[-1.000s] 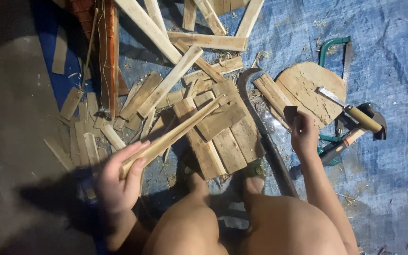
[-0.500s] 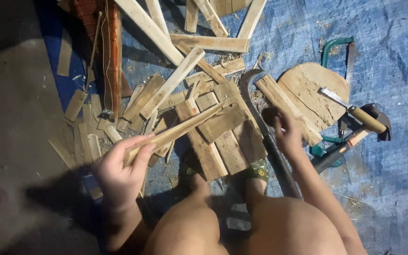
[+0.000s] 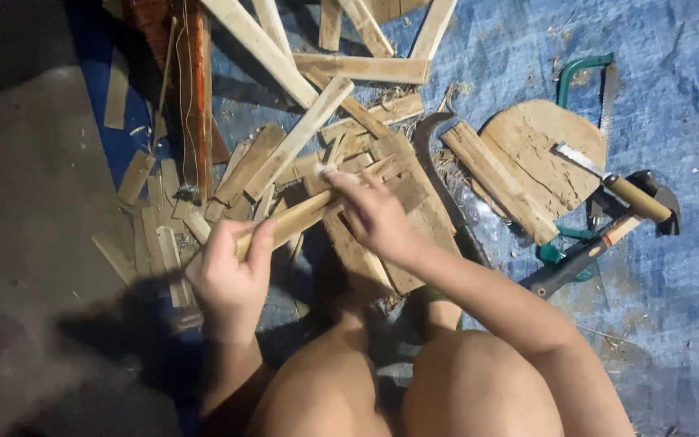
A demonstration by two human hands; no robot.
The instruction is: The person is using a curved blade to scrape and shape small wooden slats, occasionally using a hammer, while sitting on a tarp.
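A blue tarp (image 3: 673,121) covers the floor. One round wooden board (image 3: 540,154) lies at right, beside one hammer (image 3: 608,235). At centre, my left hand (image 3: 232,271) is closed around one wooden stick (image 3: 305,214); my right hand (image 3: 374,214) pinches its upper end.

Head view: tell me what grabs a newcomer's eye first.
At centre, the left hand grips a thin wooden stick while the right hand fingers its far end, over a heap of split wood strips on a blue tarp. To the right lie a rounded wooden board, a chisel, a hammer and a green-framed saw.
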